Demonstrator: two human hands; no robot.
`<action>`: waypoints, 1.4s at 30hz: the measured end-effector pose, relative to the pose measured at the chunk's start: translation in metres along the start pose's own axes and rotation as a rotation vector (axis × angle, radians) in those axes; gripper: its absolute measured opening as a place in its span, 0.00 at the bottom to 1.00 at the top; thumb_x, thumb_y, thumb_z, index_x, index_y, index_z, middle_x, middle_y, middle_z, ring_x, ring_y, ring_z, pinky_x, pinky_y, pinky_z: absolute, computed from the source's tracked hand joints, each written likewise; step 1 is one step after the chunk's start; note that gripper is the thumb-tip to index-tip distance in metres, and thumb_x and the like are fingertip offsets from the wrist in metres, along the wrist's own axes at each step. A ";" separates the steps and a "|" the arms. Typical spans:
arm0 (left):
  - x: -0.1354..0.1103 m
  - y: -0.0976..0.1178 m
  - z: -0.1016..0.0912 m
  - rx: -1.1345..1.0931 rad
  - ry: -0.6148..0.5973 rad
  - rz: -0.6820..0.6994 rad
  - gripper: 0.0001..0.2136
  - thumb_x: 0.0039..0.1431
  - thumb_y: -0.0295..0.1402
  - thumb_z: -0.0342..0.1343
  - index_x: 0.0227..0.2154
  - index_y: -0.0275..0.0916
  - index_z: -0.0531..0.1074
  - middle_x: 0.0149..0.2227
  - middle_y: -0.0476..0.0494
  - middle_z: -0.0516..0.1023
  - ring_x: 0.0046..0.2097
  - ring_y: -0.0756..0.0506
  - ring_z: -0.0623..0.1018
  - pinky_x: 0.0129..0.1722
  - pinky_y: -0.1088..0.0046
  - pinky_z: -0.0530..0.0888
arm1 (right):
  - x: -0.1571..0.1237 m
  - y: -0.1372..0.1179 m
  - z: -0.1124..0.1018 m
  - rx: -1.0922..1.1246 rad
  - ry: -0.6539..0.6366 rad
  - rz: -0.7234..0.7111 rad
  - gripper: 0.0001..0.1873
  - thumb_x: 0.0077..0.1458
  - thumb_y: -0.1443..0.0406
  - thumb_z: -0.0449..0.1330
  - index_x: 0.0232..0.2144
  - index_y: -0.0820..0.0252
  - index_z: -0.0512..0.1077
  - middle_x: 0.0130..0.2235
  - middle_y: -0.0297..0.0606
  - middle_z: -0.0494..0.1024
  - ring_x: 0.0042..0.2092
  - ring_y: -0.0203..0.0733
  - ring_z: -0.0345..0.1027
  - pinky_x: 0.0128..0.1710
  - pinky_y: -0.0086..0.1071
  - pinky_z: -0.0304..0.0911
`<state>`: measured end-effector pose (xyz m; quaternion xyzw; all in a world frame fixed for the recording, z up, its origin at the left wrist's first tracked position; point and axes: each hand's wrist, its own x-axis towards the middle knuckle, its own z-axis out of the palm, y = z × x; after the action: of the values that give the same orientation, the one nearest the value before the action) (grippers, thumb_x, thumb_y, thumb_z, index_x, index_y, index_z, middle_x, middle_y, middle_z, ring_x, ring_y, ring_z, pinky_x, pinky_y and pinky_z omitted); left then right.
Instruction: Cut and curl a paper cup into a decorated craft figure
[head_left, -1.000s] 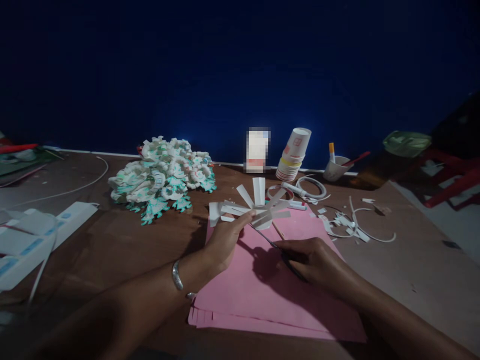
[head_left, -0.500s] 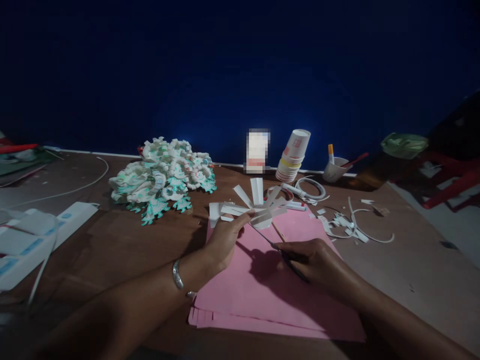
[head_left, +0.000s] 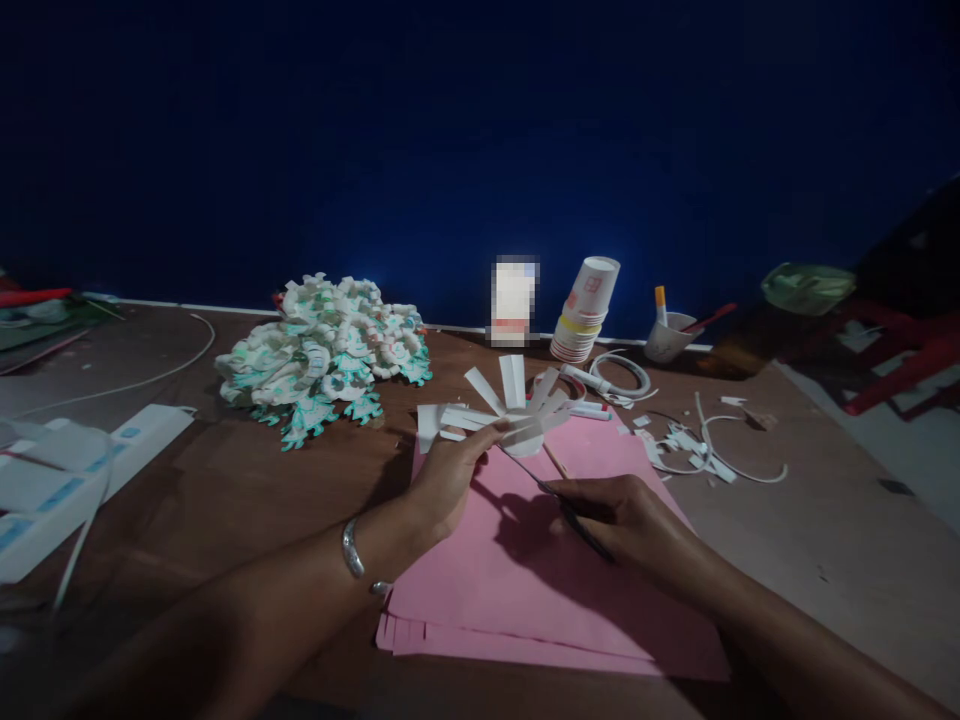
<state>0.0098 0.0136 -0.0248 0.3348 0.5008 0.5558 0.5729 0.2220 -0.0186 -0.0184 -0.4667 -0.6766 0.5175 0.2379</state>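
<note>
My left hand (head_left: 448, 476) pinches a white paper cup cut into splayed strips (head_left: 504, 408), held above a stack of pink paper sheets (head_left: 525, 590). My right hand (head_left: 628, 516) grips dark scissors (head_left: 559, 498), whose blades point up and left toward the base of the cut cup. A metal bangle circles my left wrist.
A heap of curled white and teal cut cups (head_left: 324, 350) lies at the back left. A stack of paper cups (head_left: 586, 310), a cup with pens (head_left: 670, 335), a white cable (head_left: 619, 376) and paper scraps (head_left: 697, 445) lie at the back right. White boxes (head_left: 67, 470) sit left.
The cut cup's strips have shifted slightly as my left hand turned it a little. The scissors stay at its base.
</note>
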 end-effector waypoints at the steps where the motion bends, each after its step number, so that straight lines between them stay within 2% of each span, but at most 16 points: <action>1: 0.000 -0.001 0.000 0.005 -0.003 0.004 0.06 0.44 0.36 0.69 0.28 0.43 0.83 0.32 0.43 0.77 0.32 0.47 0.67 0.32 0.69 0.62 | 0.000 0.000 0.000 -0.020 0.003 -0.008 0.21 0.55 0.63 0.62 0.52 0.56 0.79 0.33 0.35 0.82 0.29 0.38 0.67 0.26 0.27 0.61; 6: -0.001 0.001 0.000 0.015 -0.021 0.011 0.05 0.46 0.36 0.67 0.28 0.44 0.83 0.33 0.43 0.78 0.33 0.47 0.67 0.33 0.69 0.62 | -0.001 0.003 0.001 -0.031 0.016 0.002 0.21 0.55 0.62 0.63 0.52 0.54 0.79 0.30 0.33 0.81 0.25 0.35 0.64 0.23 0.26 0.58; 13: -0.001 0.002 0.001 -0.021 -0.020 0.023 0.06 0.45 0.35 0.68 0.27 0.42 0.82 0.32 0.43 0.78 0.33 0.47 0.68 0.34 0.68 0.62 | 0.003 0.001 0.002 0.102 0.002 0.082 0.25 0.52 0.58 0.66 0.53 0.56 0.78 0.36 0.37 0.81 0.27 0.35 0.63 0.25 0.27 0.57; 20: 0.002 -0.002 -0.003 0.008 -0.029 -0.009 0.08 0.44 0.36 0.69 0.29 0.43 0.83 0.32 0.43 0.78 0.30 0.48 0.66 0.32 0.70 0.61 | -0.001 -0.002 0.001 0.028 -0.009 0.048 0.23 0.55 0.59 0.63 0.53 0.55 0.78 0.26 0.31 0.76 0.24 0.32 0.54 0.23 0.26 0.52; 24: 0.001 -0.002 -0.004 0.017 -0.047 -0.005 0.07 0.45 0.36 0.68 0.29 0.44 0.83 0.32 0.43 0.78 0.31 0.48 0.66 0.32 0.70 0.61 | -0.001 -0.002 0.001 -0.002 -0.003 0.018 0.21 0.55 0.59 0.64 0.50 0.55 0.80 0.30 0.33 0.79 0.24 0.33 0.56 0.23 0.26 0.54; 28: 0.001 0.000 -0.003 -0.007 -0.056 0.016 0.06 0.45 0.36 0.69 0.28 0.43 0.83 0.31 0.44 0.78 0.31 0.47 0.66 0.32 0.69 0.61 | 0.001 -0.003 0.002 0.087 -0.017 0.054 0.21 0.53 0.59 0.65 0.50 0.55 0.80 0.32 0.34 0.80 0.25 0.33 0.59 0.23 0.25 0.54; 31: 0.001 0.000 -0.002 -0.019 -0.064 -0.018 0.07 0.45 0.37 0.70 0.28 0.42 0.82 0.31 0.44 0.77 0.30 0.49 0.65 0.31 0.70 0.61 | 0.001 -0.001 0.002 0.105 -0.017 0.067 0.21 0.53 0.60 0.65 0.50 0.56 0.80 0.34 0.36 0.81 0.25 0.33 0.61 0.23 0.26 0.56; 35: 0.002 -0.001 -0.003 -0.015 -0.068 -0.036 0.09 0.44 0.39 0.71 0.27 0.41 0.82 0.27 0.45 0.75 0.29 0.50 0.64 0.30 0.70 0.60 | 0.001 -0.002 0.001 0.001 -0.029 0.005 0.16 0.55 0.62 0.61 0.45 0.57 0.82 0.34 0.35 0.82 0.28 0.37 0.66 0.26 0.27 0.58; 39: 0.003 0.000 -0.003 -0.006 -0.025 -0.039 0.08 0.42 0.37 0.70 0.27 0.41 0.82 0.28 0.46 0.75 0.28 0.51 0.65 0.29 0.71 0.60 | -0.005 -0.014 0.001 -0.238 -0.111 -0.085 0.15 0.55 0.69 0.57 0.39 0.54 0.82 0.31 0.32 0.82 0.27 0.38 0.70 0.27 0.27 0.60; 42: 0.004 0.004 -0.004 0.003 -0.037 -0.052 0.09 0.41 0.37 0.71 0.25 0.39 0.81 0.27 0.47 0.75 0.27 0.52 0.66 0.27 0.73 0.61 | -0.018 -0.016 -0.005 -0.512 -0.009 -0.146 0.17 0.53 0.70 0.57 0.43 0.50 0.80 0.35 0.33 0.84 0.31 0.41 0.75 0.31 0.28 0.62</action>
<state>0.0044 0.0173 -0.0230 0.3327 0.4997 0.5334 0.5958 0.2284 -0.0323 0.0006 -0.4593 -0.8185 0.3129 0.1455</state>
